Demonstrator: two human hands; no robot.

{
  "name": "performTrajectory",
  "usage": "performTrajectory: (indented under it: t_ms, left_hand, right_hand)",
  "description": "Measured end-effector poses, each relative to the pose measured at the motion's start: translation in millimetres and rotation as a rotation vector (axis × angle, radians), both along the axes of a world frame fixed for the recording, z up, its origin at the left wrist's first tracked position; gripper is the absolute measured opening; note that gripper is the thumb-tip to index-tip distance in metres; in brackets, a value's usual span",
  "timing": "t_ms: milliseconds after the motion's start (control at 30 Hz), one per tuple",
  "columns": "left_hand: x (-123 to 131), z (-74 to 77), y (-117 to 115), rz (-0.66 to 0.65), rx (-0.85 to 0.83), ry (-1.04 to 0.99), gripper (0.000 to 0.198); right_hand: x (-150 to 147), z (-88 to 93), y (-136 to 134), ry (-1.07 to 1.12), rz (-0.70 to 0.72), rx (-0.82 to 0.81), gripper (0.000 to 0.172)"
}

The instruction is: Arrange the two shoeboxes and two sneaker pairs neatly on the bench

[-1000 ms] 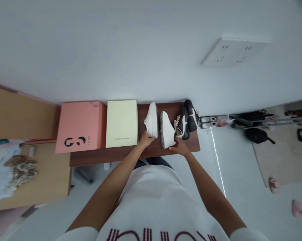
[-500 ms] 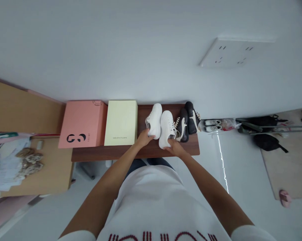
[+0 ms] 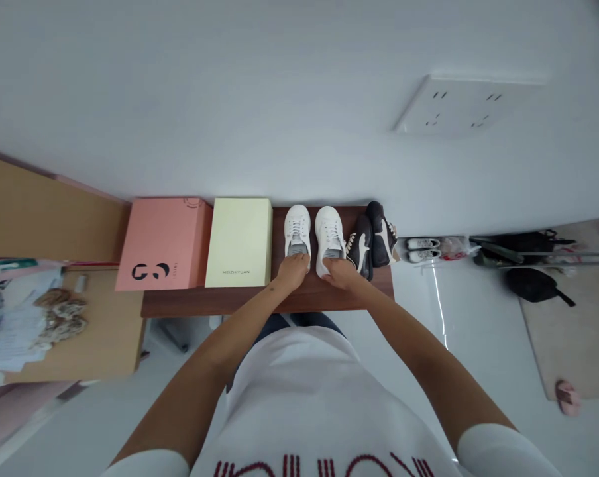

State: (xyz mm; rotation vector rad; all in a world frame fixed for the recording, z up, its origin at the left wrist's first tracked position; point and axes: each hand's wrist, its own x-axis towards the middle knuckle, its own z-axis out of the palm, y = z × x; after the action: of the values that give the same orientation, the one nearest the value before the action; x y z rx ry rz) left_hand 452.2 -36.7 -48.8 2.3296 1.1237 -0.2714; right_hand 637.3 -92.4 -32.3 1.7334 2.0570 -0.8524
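Note:
Two white sneakers stand upright side by side on a dark wooden tabletop [image 3: 180,302], toes toward the wall. The heel of the left white sneaker [image 3: 297,222] is gripped by my left hand [image 3: 293,271]. My right hand [image 3: 343,273] holds the right white sneaker [image 3: 328,228] at its heel. A small gap separates the two. Right of them lie two dark brown shoes [image 3: 380,232] with cream laces, close together. A pale yellow box [image 3: 238,242] marked MEIZHIYUAN is to the left, beside a pink box [image 3: 163,238].
At the far left is a light wooden desk [image 3: 108,331] with papers and scrunchies. Beyond the tabletop's right end are white shoes [image 3: 423,255], a black bag [image 3: 533,283] and a pink slipper [image 3: 568,397]. A socket plate [image 3: 468,106] is on the wall.
Both white sneakers have turned from leaning on their sides to upright, with their openings facing up. They now stand apart, and my hands have turned at the heels with them.

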Motion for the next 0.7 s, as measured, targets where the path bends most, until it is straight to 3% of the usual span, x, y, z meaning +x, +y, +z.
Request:
performTrajectory:
  t_ms: [300,533,700]
  left_hand:
    - [-0.3,-7.9,2.0,-0.019,0.044,0.069,0.02]
    - [-0.8,-15.5,4.0,0.062,-0.019,-0.007,0.02]
    - [-1.5,-22.2,2.3,0.017,0.006,0.034,0.023]
  right_hand:
    - [-7.1,-10.8,19.0,-0.025,0.006,-0.023,0.035]
    - [-13.0,-16.0,28.9,-0.027,-0.018,-0.022,0.036]
    - [-19.1,-21.6,29.7,-0.007,-0.034,-0.048,0.038]
